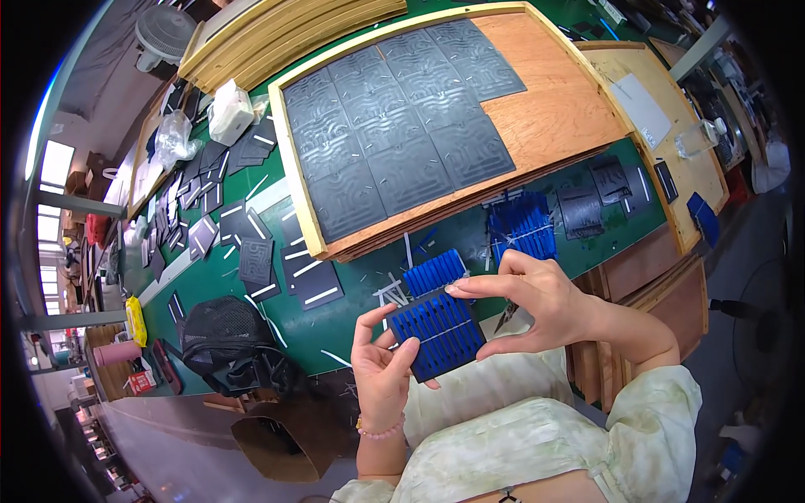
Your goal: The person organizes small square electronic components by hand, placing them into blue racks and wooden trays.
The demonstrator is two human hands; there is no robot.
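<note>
The blue slotted square [438, 334] sits between both hands, held just above the near edge of the green table [251, 323], close to the person's chest. The left hand [382, 369] cups its lower left corner, thumb on the face and fingers curled beneath. The right hand [537, 302] pinches its upper right edge, thumb below and fingers over the top, so both hands are closed on the square.

Just beyond the right hand's fingertips lies a second blue slotted piece [434, 272], and farther out from the right hand a stack of blue pieces [521, 226] rests on the table. Past those, straight ahead of both hands, a wooden tray [553, 117] with a pale rim carries a grid of dark grey patterned tiles [394, 126] over its left part; its right part is bare board. To the left of the left hand a black mesh bag [222, 335] stands at the table edge, and beyond it loose dark tiles [251, 251] and short white strips [321, 295] are scattered over the green surface. A yellow packet [136, 321] lies farther left. Far to the right of the right hand is another wooden board [662, 126] with what may be a clear bottle [700, 138] on it; the view there is warped. The room looks like a workshop, with a fan [165, 33] at the far left.
</note>
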